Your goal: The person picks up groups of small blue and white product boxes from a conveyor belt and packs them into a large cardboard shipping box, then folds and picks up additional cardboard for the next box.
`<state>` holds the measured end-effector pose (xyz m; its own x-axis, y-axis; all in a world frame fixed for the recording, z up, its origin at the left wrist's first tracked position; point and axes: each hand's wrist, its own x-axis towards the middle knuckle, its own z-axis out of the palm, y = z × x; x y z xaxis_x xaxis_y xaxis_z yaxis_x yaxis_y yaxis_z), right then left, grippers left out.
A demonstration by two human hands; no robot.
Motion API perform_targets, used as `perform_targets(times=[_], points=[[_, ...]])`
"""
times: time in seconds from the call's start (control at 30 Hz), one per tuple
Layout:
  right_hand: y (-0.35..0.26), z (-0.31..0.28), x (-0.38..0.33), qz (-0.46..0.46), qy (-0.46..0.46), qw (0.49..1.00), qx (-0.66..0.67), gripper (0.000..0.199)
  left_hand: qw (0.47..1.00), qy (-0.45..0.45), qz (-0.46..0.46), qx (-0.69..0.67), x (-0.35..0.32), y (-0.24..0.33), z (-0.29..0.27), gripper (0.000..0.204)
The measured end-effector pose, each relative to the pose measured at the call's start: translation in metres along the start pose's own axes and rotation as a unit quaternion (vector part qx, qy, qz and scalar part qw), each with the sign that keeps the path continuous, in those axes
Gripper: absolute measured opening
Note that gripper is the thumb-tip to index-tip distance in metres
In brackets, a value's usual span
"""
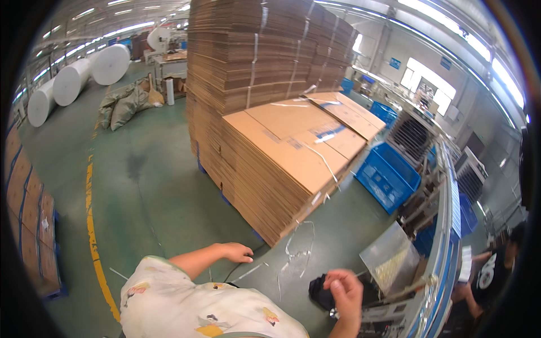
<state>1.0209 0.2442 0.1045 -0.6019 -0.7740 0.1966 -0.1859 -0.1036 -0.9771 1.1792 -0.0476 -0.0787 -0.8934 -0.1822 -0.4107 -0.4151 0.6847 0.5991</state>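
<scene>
My left hand (236, 252) hangs low in front of me, its fingers curled. Something small and dark shows at its fingertips, too small to name. Closed loosely, with thumb and fingers bent together, my right hand (345, 293) is raised at the lower right; nothing shows in it. Ahead of both hands lies a stack of flat cardboard sheets (265, 186), with loose white strapping (324, 160) on top. A taller strapped cardboard stack (225, 62) rises behind it. Cut strap pieces (298, 253) lie on the floor between my hands and the stack.
A blue crate (386, 177) stands right of the stack. Along the right runs a metal-framed line (442, 248), with a person (490, 276) beyond it. A strapped pallet load (31, 219) is at left. Big white rolls (70, 81) and filled sacks (127, 107) sit farther back.
</scene>
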Motion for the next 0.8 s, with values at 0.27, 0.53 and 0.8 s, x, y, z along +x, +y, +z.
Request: perform_targets(times=[0.27,0.53,0.8], points=[[-0.177,0.115,0.211,-0.431,-0.496,0.715,0.24,0.032,0.953,0.206,-0.161,-0.155,-0.038,-0.108,-0.083,0.052],[-0.16,0.158,0.331,-0.446,-0.583,0.626,0.264,0.031,0.903,0.246,-0.238,-0.259,-0.002,-0.148,-0.101,0.054],[-0.132,0.24,0.487,-0.56,-0.281,0.779,0.028,0.031,0.838,0.321,-0.165,-0.409,-0.013,-0.195,-0.209,0.044]])
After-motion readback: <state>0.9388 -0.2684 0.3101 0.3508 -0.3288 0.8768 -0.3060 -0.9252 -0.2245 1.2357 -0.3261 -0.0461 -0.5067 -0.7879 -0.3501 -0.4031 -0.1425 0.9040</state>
